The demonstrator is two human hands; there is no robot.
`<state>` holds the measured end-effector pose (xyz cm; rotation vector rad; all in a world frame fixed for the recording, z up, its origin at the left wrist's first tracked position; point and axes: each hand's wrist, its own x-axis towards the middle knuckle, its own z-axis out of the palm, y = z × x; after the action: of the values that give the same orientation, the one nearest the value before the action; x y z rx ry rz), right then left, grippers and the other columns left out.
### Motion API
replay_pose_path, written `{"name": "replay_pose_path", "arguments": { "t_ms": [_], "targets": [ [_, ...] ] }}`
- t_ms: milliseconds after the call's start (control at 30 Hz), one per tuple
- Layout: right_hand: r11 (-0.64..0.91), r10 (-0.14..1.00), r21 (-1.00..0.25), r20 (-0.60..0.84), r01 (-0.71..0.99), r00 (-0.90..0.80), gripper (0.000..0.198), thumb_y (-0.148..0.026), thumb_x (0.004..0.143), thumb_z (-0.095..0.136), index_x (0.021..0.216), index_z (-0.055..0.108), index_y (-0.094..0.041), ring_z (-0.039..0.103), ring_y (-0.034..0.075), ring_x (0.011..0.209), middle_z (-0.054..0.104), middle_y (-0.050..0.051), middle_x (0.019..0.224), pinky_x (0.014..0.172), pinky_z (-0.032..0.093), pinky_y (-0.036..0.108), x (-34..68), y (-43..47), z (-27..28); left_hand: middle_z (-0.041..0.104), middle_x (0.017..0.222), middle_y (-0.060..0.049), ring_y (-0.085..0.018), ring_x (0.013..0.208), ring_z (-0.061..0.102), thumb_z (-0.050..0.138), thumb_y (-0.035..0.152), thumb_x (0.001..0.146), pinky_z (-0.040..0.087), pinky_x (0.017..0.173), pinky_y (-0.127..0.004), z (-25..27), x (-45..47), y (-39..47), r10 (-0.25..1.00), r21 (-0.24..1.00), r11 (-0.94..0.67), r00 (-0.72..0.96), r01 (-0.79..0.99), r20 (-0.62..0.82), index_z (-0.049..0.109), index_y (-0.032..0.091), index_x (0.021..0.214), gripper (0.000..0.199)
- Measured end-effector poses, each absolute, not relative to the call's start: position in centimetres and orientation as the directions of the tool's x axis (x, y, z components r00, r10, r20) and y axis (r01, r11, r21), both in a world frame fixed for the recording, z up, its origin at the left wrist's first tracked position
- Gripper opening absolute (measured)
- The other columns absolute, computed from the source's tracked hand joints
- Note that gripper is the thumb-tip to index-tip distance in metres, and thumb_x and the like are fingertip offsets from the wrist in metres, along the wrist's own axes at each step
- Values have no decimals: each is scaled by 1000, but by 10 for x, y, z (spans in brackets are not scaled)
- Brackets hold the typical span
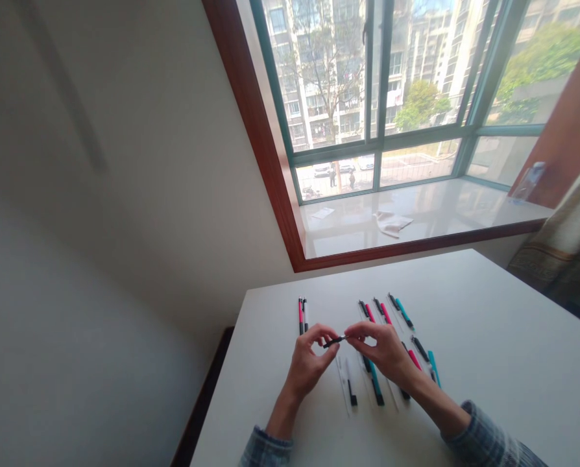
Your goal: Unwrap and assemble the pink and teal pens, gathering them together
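Note:
Between my two hands, just over the white table, is a short black pen part with a silvery end. My left hand pinches its dark end between thumb and fingers. At the silvery end, the thumb and fingers of my right hand are closed on it. A red pen and a white pen lie side by side beyond my left hand. Loose red barrels, teal barrels, black grips and thin clear refills lie around my right hand, which partly covers some.
A wall rises at the left. Behind the table, a windowsill with a red-brown frame holds a crumpled tissue and a clear bottle. A curtain hangs at the right.

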<state>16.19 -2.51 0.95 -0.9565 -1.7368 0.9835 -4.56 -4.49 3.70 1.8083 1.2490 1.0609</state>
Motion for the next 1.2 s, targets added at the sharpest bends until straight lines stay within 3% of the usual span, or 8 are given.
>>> {"name": "replay_pose_path", "arguments": {
  "t_ms": [300, 533, 767, 1200],
  "targets": [
    [395, 894, -883, 304, 254, -330, 22, -40, 95, 64, 96, 77, -22, 66, 17, 75, 76, 3, 88, 70, 51, 28, 162, -27, 15, 72, 90, -4, -19, 82, 62, 67, 23, 88, 45, 77, -31, 37, -46, -46, 945, 863, -313, 219, 396, 242, 71, 20, 92, 7],
    [402, 887, -829, 246, 389, -391, 41, -43, 102, 51, 74, 67, -18, 56, 14, 59, 67, 1, 66, 57, 41, 26, 161, -31, 18, 73, 89, -3, -18, 80, 61, 70, 20, 85, 45, 75, -31, 36, -46, -46, 942, 867, -322, 223, 381, 251, 72, 20, 91, 6],
    [428, 868, -837, 276, 341, -413, 22, -40, 98, 58, 102, 65, -20, 56, 14, 63, 67, 0, 74, 57, 41, 25, 161, -34, 25, 74, 91, -4, -19, 82, 63, 70, 26, 88, 46, 76, -32, 36, -46, -46, 942, 871, -314, 239, 378, 236, 74, 20, 93, 8],
    [481, 838, -792, 289, 376, -463, 44, -43, 104, 44, 74, 64, -18, 54, 15, 62, 66, 2, 69, 62, 42, 27, 160, -33, 23, 74, 92, -5, -21, 85, 64, 72, 36, 86, 47, 77, -32, 34, -47, -45, 951, 881, -290, 211, 374, 224, 73, 20, 93, 17]
  ]
}}
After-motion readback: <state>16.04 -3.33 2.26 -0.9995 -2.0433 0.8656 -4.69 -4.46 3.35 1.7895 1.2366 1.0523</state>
